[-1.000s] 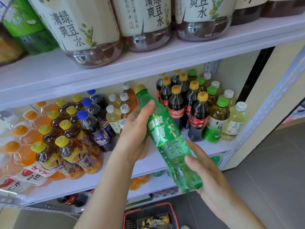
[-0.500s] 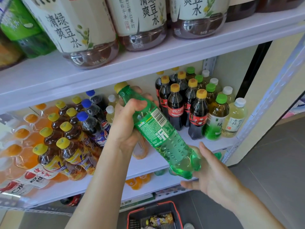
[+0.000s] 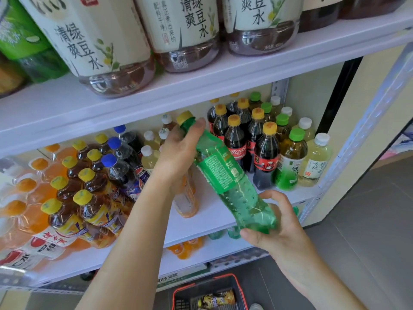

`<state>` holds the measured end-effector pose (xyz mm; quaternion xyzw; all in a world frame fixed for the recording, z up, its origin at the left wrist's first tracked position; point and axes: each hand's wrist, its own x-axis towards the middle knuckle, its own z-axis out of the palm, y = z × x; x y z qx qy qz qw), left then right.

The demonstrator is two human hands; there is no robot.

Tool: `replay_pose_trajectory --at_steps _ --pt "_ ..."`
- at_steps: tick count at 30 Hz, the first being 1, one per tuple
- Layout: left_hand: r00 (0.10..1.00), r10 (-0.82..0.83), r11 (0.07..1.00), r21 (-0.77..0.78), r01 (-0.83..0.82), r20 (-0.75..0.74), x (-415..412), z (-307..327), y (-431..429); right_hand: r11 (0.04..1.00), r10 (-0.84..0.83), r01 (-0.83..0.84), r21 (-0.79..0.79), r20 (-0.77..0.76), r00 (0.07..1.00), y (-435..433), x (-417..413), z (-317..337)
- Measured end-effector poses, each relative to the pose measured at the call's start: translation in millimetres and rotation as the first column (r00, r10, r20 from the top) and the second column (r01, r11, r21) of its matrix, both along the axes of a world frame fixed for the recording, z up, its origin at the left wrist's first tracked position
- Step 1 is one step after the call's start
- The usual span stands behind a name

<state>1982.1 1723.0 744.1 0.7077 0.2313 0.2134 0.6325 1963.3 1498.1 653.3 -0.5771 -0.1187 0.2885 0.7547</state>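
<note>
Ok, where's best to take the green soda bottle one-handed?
Likely the green soda bottle at its labelled middle, from the right. It is tilted, yellow cap up-left; the left hand wraps its shoulder, the right hand cups its base, leaving the middle bare.

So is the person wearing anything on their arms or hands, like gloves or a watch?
No. The left hand and right hand are bare: no gloves, rings or watch. The left forearm and right forearm are bare too, no sleeve in view.

Green soda btl (image 3: 225,175), yellow cap, tilted, held w/ both hands.
</note>
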Motion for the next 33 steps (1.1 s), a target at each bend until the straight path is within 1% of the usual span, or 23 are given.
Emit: replay_pose_trajectory --at_steps 2,4,6,8,10,11,12,13,14,15,16,17,18,19,20,21,23,26,30,33 --pt "0.999 0.018 0.997 0.074 -0.016 -0.033 0 -1 2 0.977 -0.103 0.147 -0.154 0.260 0.960 1 -3 0" --pt "0.997 0.025 0.996 0.092 -0.019 -0.066 0 -1 8 0.939 -0.166 0.277 -0.205 0.436 0.885 2 -5 -1" --pt "0.995 0.031 0.996 0.083 -0.023 -0.097 -1 1 14 0.899 -0.207 0.395 -0.190 0.609 0.765 3 -7 -3" --pt "0.990 0.054 0.998 0.032 -0.051 -0.126 1 1 18 0.868 -0.202 0.477 -0.141 0.776 0.597 5 -8 -3" --pt "0.986 0.056 0.996 -0.059 -0.066 -0.156 4 2 19 0.849 -0.183 0.520 -0.092 0.872 0.453 5 -7 -1" --pt "0.987 0.035 0.995 -0.082 -0.048 -0.157 5 1 20 0.840 -0.174 0.537 -0.077 0.899 0.402 5 -7 0" --pt "0.987 0.007 0.996 -0.084 -0.021 -0.162 6 1 20 0.833 -0.163 0.548 -0.072 0.915 0.368 5 -7 0" --pt "0.987 -0.016 0.997 -0.079 0.003 -0.160 7 0 22 0.830 -0.151 0.553 -0.076 0.923 0.355 5 -6 0" --pt "0.987 -0.034 0.997 -0.071 0.024 -0.155 8 -1 24 0.831 -0.143 0.550 -0.089 0.920 0.365 5 -6 -2" --pt "0.989 -0.047 0.998 -0.055 0.040 -0.137 8 -2 26 0.833 -0.142 0.542 -0.109 0.905 0.401 6 -5 -3" --pt "0.992 -0.053 0.998 -0.037 0.049 -0.113 8 -3 28 0.839 -0.152 0.527 -0.134 0.872 0.464 6 -4 -4" --pt "0.995 -0.055 0.998 -0.019 0.053 -0.084 8 -4 29 0.851 -0.172 0.500 -0.161 0.814 0.555 7 -3 -4" --pt "0.997 -0.050 0.999 -0.012 0.049 -0.055 8 -4 30 0.869 -0.192 0.455 -0.192 0.718 0.669 8 0 -3" --pt "0.999 -0.041 0.999 -0.014 0.040 -0.024 8 -5 30 0.900 -0.192 0.379 -0.218 0.582 0.790 8 2 -1" --pt "1.000 -0.030 0.999 -0.018 0.030 0.004 7 -6 30 0.938 -0.170 0.281 -0.205 0.434 0.885 7 6 0" --pt "1.000 -0.022 1.000 -0.012 0.022 0.021 7 -7 31 0.970 -0.138 0.190 -0.151 0.303 0.943 6 10 1" --pt "0.999 -0.033 0.999 0.027 0.033 0.022 7 -8 31 0.995 -0.084 0.090 -0.051 0.116 0.990 6 18 3" --pt "0.997 -0.072 0.993 0.093 0.072 -0.003 7 -6 30 0.997 -0.069 0.070 0.015 -0.029 0.997 9 26 -3" --pt "0.989 -0.113 0.960 0.245 0.133 -0.095 8 1 29 0.993 -0.110 0.113 0.037 -0.080 0.991 15 26 -20" --pt "0.976 -0.146 0.908 0.369 0.196 -0.159 10 7 31 0.986 -0.165 0.165 0.014 -0.032 0.986 17 24 -30"
